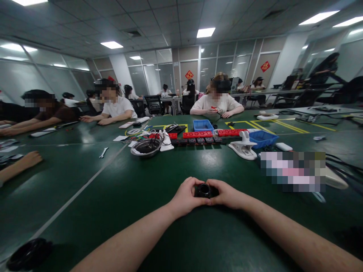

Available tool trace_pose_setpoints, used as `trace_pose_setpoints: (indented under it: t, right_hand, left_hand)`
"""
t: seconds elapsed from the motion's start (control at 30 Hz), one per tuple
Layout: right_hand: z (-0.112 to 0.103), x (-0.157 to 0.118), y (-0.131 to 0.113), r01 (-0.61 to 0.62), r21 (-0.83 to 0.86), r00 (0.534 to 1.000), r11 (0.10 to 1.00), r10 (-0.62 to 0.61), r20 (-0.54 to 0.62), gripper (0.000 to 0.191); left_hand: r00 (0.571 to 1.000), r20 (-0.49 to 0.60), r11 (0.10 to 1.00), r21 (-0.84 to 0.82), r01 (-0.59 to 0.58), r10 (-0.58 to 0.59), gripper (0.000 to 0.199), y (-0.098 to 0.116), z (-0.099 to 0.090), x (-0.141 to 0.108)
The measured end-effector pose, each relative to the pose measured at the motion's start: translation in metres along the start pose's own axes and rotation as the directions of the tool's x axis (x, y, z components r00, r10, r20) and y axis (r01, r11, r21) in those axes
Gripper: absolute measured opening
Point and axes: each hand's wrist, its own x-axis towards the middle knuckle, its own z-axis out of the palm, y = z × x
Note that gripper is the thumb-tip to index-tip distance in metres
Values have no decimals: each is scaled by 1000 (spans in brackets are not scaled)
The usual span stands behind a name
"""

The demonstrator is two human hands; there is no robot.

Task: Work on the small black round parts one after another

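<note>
Both my hands hold a small glossy black round part with an open hole in its top (203,190), low over the green table in front of me. My left hand (185,195) curls round its left side, fingers and thumb bent against it. From the right, my right hand (227,193) closes on it, the thumb and fingers of the two hands nearly meeting. What exactly the part is, I cannot tell; its lower side is hidden. A larger black ring-shaped object (28,254) lies at the bottom left corner, apart from my hands.
Beyond my hands stand a metal bowl (146,148), a red and black power strip row (198,135), a white clip (244,146) and blue trays (262,139). A wrench (103,152) lies left. A co-worker's hand (31,158) rests at far left; another person (218,102) sits opposite.
</note>
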Motion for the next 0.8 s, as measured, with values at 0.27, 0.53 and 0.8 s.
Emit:
trace_pose_setpoints:
  t: [0.27,0.53,0.8]
  right_hand:
    - [30,5,-14,-218,-408,921,887,49,-386,29]
    - [12,-4,-9,89,-367,985,926,-136,-104,46]
    - [-3,-6,-9,154,-239,988,959,-149,39,24]
  left_hand:
    - [984,-178,985,170,0,31,37,2,4,-1]
    - [999,9,992,115,-44,43,41,0,-6,-1]
    - [996,79,999,38,-34,31,43,0,-8,0]
